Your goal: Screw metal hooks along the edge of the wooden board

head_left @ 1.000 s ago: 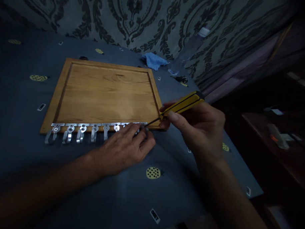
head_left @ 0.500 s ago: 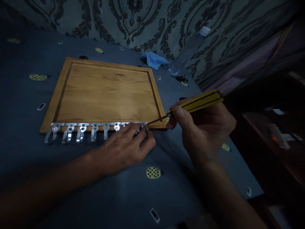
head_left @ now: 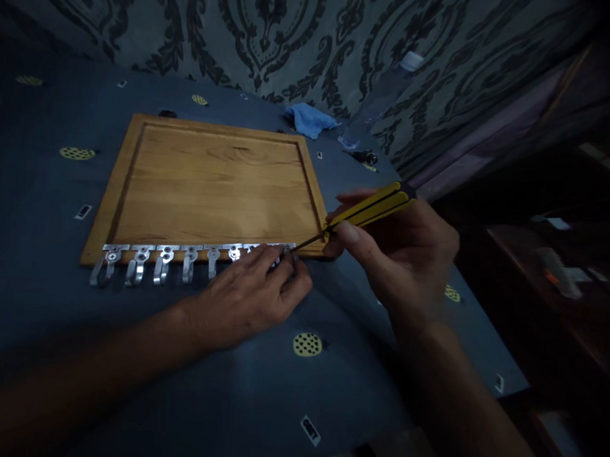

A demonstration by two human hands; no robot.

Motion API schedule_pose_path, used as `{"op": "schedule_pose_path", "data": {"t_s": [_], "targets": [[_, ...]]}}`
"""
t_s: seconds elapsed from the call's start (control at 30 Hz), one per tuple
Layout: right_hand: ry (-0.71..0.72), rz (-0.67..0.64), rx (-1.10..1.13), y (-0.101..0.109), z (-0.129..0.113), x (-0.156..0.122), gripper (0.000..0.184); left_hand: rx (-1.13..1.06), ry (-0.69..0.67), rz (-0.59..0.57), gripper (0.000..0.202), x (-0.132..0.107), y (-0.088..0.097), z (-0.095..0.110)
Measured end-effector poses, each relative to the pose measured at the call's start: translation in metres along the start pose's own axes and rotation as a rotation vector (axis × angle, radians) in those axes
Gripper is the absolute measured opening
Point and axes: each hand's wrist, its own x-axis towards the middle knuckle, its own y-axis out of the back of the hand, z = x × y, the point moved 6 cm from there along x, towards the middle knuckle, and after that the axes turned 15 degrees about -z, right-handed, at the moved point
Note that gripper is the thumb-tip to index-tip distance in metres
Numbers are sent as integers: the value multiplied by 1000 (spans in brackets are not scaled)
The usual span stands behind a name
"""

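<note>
A wooden board (head_left: pixel 211 185) lies flat on a blue patterned cloth. Along its near edge runs a row of several metal hooks (head_left: pixel 164 262). My left hand (head_left: pixel 247 296) rests at the right end of that row, its fingers curled around the last hook, which they mostly hide. My right hand (head_left: pixel 399 252) grips a yellow-and-black screwdriver (head_left: pixel 368 207). The thin shaft slants down to the left, and its tip sits at the last hook by my left fingertips.
A crumpled blue rag (head_left: pixel 309 120) and a clear plastic bottle (head_left: pixel 382 98) sit at the back by the patterned wall. A small dark object (head_left: pixel 362 157) lies near the bottle. The table's right edge (head_left: pixel 482 308) drops off to a dark wooden shelf.
The screwdriver handle swung out to the right half a second ago, then came back in to the left. My left hand has stayed put on the last hook.
</note>
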Motion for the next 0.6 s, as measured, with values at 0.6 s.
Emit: {"op": "schedule_pose_path", "data": {"t_s": [0.6], "targets": [[145,202,-36,8,-3,-4,17,1,18,-14,24,-1,-2,0]]}}
